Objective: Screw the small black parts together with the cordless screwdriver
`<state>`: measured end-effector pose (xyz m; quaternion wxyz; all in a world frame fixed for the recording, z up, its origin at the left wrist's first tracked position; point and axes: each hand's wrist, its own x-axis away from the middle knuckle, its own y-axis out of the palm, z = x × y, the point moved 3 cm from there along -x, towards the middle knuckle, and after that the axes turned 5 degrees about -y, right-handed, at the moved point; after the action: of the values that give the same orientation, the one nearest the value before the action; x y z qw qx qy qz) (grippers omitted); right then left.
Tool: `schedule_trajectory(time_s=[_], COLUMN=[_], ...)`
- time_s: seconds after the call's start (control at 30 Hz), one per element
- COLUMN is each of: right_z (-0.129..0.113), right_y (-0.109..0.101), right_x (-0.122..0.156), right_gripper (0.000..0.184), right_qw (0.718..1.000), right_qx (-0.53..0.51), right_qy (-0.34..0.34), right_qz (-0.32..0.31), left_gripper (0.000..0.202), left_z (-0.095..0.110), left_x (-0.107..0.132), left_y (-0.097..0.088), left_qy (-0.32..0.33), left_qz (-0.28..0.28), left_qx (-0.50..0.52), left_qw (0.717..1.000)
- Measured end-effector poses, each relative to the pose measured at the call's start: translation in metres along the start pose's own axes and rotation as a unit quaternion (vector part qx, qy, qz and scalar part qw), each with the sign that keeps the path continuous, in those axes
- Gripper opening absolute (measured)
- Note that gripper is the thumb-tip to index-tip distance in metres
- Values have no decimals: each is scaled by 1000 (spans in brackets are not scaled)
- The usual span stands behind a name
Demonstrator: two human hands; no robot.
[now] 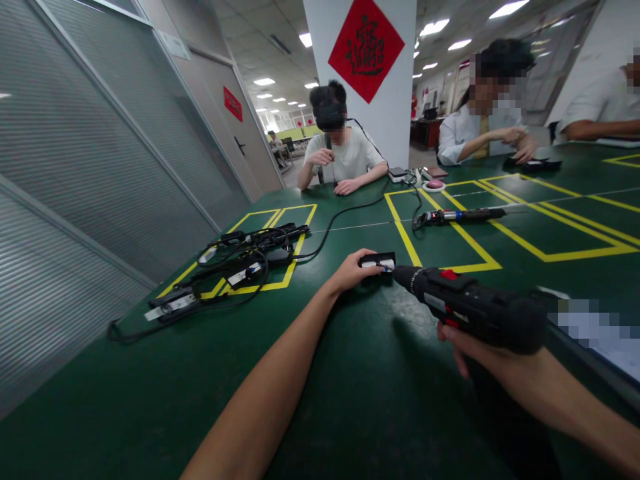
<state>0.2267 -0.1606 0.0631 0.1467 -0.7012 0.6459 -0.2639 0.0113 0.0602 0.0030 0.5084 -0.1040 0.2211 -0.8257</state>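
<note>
My left hand (pixel 351 269) reaches across the green table and grips a small black box-like part (pixel 379 259) with a white label, holding it down on the surface. My right hand (pixel 467 347) is wrapped round a black electric screwdriver (pixel 465 303) with a red switch. The screwdriver lies almost level and its tip meets the end of the small part right beside my left fingers.
A heap of black adapters and cables (pixel 235 263) lies at the left on yellow floor-tape marks. A second screwdriver (pixel 457 215) rests further back. Three other people sit at the far side of the green table (pixel 350 400). A glass partition wall runs along the left.
</note>
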Motion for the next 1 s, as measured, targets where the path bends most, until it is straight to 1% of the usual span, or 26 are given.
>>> schedule_trajectory(time_s=[0.17, 0.37, 0.57, 0.73, 0.83, 1.0], right_z=[1, -2, -8, -10, -11, -13], right_y=[1, 0, -2, -1, 0, 1], right_x=[0, 0, 0, 2, 3, 3], right_gripper=[52, 51, 49, 48, 47, 49], right_qw=[1000, 1000, 999, 1000, 1000, 1000], right_qx=[-8, 2, 7, 5, 3, 1], right_qy=[22, 16, -31, 3, 4, -9], right_qz=[-5, -4, 5, 22, 12, 29], left_gripper=[52, 52, 53, 53, 53, 53], left_z=[0, 1, 0, 2, 2, 2], left_x=[0, -1, 0, 1, 1, 2], left_y=[0, 0, 0, 0, 0, 0], left_qy=[6, 5, 3, 5, 11, 9], left_qz=[-2, 1, -1, -6, -4, -1], left_qx=[4, -5, 1, -3, 3, -6], left_qw=[1000, 1000, 1000, 1000, 1000, 1000])
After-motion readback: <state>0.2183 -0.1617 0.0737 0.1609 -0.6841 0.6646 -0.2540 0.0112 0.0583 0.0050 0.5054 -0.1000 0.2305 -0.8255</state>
